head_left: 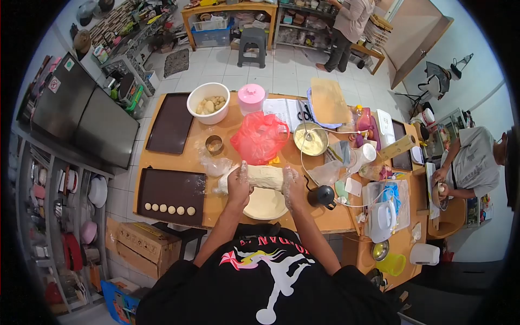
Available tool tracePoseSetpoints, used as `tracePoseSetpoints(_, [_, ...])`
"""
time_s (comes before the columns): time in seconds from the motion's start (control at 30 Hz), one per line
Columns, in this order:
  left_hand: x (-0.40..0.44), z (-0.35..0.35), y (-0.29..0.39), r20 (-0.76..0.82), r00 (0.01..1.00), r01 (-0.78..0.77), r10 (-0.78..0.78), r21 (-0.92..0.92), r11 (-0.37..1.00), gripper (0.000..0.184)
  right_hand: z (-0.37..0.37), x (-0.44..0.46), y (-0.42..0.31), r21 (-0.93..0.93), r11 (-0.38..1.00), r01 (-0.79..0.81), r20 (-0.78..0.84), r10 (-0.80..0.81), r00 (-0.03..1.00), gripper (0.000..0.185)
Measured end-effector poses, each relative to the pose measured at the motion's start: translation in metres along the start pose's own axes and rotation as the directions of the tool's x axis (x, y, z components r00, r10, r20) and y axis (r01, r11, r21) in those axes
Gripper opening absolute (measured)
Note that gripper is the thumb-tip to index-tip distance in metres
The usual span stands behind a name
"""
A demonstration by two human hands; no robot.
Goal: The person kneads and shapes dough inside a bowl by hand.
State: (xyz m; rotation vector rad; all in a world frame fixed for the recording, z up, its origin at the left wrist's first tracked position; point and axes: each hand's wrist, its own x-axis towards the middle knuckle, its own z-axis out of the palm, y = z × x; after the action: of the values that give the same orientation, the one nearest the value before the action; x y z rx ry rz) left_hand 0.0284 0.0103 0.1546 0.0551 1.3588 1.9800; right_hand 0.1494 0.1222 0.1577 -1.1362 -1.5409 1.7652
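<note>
A thick pale log of dough (265, 177) is stretched level between my hands. My left hand (238, 183) grips its left end, and my right hand (293, 187) is wrapped round the right end; both look dusted with flour. Just beneath sits a round bowl (281, 215) with a smooth cream-coloured inside, partly covered by the dough. Left of my left hand lies a crumpled clear plastic bag (215, 165). A red plastic bag (260, 138) stands right behind the dough. Several small round dough pieces (172, 209) form a row on a dark baking tray (169, 187).
Farther back are a second dark tray (169, 123), a white tub of dough balls (210, 120), a metal ring (214, 143) and a metal bowl of yellowish mix (319, 151). A black jug (322, 197) stands right. One person (470, 160) works at the right; another (351, 27) stands behind.
</note>
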Motion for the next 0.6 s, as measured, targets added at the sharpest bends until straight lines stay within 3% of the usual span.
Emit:
tracePoseSetpoints(0.1, [-0.006, 0.003, 0.007, 0.083, 0.992, 0.100, -0.092, -0.095, 0.990, 0.035, 0.002, -0.002, -0.002, 0.421, 0.903, -0.084, 0.100, 0.046, 0.994, 0.041])
tracePoseSetpoints(0.17, [-0.014, 0.013, 0.009, 0.161, 0.966, 0.231, -0.202, -0.192, 0.954, 0.040, 0.001, -0.005, -0.009, 0.574, 0.776, -0.261, 0.249, 0.138, 0.959, 0.046])
tracePoseSetpoints(0.2, [-0.017, 0.012, 0.005, 0.240, 0.953, 0.222, -0.185, -0.137, 0.965, 0.041, 0.001, -0.007, -0.013, 0.627, 0.695, -0.352, 0.332, 0.170, 0.928, 0.049])
tracePoseSetpoints(0.27, [-0.016, 0.006, -0.008, 0.392, 0.907, 0.178, -0.153, -0.027, 0.984, 0.046, -0.004, -0.006, -0.011, 0.577, 0.672, -0.465, 0.565, 0.082, 0.821, 0.056])
tracePoseSetpoints(0.3, [-0.013, 0.007, -0.019, 0.339, 0.941, 0.013, -0.012, 0.000, 1.000, 0.048, -0.006, -0.006, -0.010, 0.542, 0.663, -0.516, 0.665, 0.037, 0.746, 0.060])
tracePoseSetpoints(0.37, [-0.007, 0.013, -0.042, 0.254, 0.928, -0.302, 0.274, 0.080, 0.950, 0.054, 0.007, -0.013, -0.014, 0.542, 0.654, -0.528, 0.604, 0.134, 0.785, 0.060])
tracePoseSetpoints(0.4, [-0.023, 0.017, -0.021, 0.395, 0.913, -0.059, 0.098, -0.109, 0.992, 0.059, 0.012, -0.015, -0.015, 0.544, 0.648, -0.533, 0.569, 0.182, 0.802, 0.060])
tracePoseSetpoints(0.5, [-0.033, 0.020, -0.030, 0.331, 0.939, 0.195, -0.092, -0.293, 0.936, 0.063, 0.014, -0.014, -0.017, 0.430, 0.813, -0.392, 0.414, 0.208, 0.886, 0.058])
tracePoseSetpoints(0.57, [-0.032, 0.019, -0.028, 0.339, 0.939, 0.153, -0.061, -0.251, 0.956, 0.065, 0.018, 0.001, 0.030, 0.243, 0.969, -0.047, 0.269, -0.020, 0.963, 0.056])
tracePoseSetpoints(0.6, [-0.030, 0.016, -0.030, 0.324, 0.944, 0.145, -0.064, -0.231, 0.962, 0.065, 0.021, 0.001, 0.029, 0.121, 0.984, 0.130, 0.214, -0.154, 0.965, 0.056])
